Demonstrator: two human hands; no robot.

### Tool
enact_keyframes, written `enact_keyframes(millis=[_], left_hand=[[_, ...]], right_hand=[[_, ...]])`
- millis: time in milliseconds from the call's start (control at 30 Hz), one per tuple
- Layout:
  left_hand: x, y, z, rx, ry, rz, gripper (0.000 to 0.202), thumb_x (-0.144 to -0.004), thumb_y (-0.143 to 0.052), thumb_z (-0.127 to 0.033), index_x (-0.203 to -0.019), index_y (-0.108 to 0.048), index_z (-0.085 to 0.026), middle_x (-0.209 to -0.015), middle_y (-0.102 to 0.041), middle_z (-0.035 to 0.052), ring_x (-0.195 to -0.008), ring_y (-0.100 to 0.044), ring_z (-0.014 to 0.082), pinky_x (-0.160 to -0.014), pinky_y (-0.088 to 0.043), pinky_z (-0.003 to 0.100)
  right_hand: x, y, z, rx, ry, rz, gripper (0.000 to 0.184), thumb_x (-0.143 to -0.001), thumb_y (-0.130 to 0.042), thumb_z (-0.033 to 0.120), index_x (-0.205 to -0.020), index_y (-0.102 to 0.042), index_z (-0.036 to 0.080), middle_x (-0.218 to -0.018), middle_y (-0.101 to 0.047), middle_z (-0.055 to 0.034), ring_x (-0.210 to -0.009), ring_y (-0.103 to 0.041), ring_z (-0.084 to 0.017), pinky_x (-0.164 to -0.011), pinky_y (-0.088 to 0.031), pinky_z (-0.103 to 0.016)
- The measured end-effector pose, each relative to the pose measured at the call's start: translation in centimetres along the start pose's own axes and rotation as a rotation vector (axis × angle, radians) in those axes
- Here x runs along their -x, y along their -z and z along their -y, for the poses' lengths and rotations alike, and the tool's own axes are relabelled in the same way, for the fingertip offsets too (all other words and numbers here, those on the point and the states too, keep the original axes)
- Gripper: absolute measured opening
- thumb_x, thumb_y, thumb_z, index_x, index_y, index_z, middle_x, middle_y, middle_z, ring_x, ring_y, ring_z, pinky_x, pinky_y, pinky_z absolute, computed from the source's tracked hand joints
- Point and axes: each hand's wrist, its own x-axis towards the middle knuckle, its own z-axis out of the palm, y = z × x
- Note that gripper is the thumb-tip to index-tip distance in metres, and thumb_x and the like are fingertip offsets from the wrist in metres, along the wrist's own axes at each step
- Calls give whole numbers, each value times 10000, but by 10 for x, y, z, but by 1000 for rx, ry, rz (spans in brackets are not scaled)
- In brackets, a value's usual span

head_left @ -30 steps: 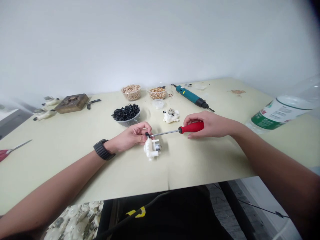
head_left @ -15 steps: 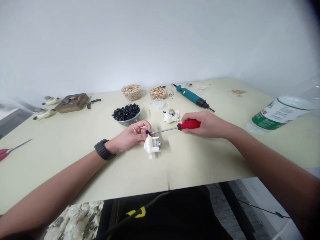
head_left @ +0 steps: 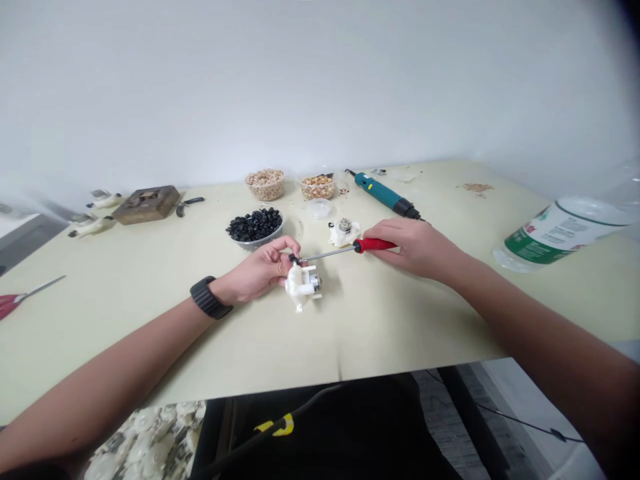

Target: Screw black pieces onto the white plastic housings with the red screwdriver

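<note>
Pale wall (head_left: 320, 80) backs the yellowish table (head_left: 410, 327); floor (head_left: 445, 413) appears wood-grained.

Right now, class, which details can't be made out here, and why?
All in the head view:
Screwdriver: handle's rear end, hidden by the right hand.
Its tip's seating at the black piece: too small to tell.
Red-handled tool: cut off by the left edge.
Bottle: label print, blurred.
</note>
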Motion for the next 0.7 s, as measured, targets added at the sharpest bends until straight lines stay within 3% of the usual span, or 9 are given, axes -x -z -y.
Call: enact_keyframes(millis=[133, 233, 400, 567, 700], left_hand=[[1, -3, 1, 16, 3, 5, 432, -756, -994, -315, -967, -641, -184, -712, -651, -35, -618, -641, 107, -540, -504, 170], [1, -3, 0, 20, 2, 4, 421, -763, -988, -302, -969, -639, -186, -716, -662, -33, -606, -633, 99, -535, -498, 162], [2, -4, 0, 16, 5, 5, 434, -748, -1000, -311, -961, -645, -182, -715, -680, -26, -613, -646, 103, -543, -522, 163], [2, -5, 2, 51, 29, 29, 472, -726, -1014, -352, -971, -648, -182, -843, -759, 23, -728, -734, 142, -603, -584, 187], [2, -4, 3, 54, 22, 40, 438, -749, -1000, -329, -973, -655, -179, -800, -734, 8, -718, -733, 140, -595, -578, 180]], right_hand=[[2, 0, -5, 164, 4, -109, 260, -1078, -534, 366, -1149, -748, 236, -1148, -759, -141, -1066, -697, -337, -880, -479, -455], [2, -2, -8, 235, 6, -178, 211, -1065, -568, 359, -1123, -726, 231, -1050, -756, -125, -969, -704, -323, -841, -486, -453], [-1, -4, -11, 252, 161, -334, 136, -1064, -627, 330, -1049, -710, 223, -1055, -751, -113, -955, -693, -300, -846, -541, -444], [-1, -1, -11, 196, 194, -293, 131, -1078, -625, 326, -1126, -696, 228, -1065, -750, -99, -956, -674, -290, -865, -559, -441], [2, 0, -11, 234, 145, -258, 137, -1051, -637, 324, -1143, -675, 231, -1054, -737, -89, -964, -682, -290, -783, -546, -407]])
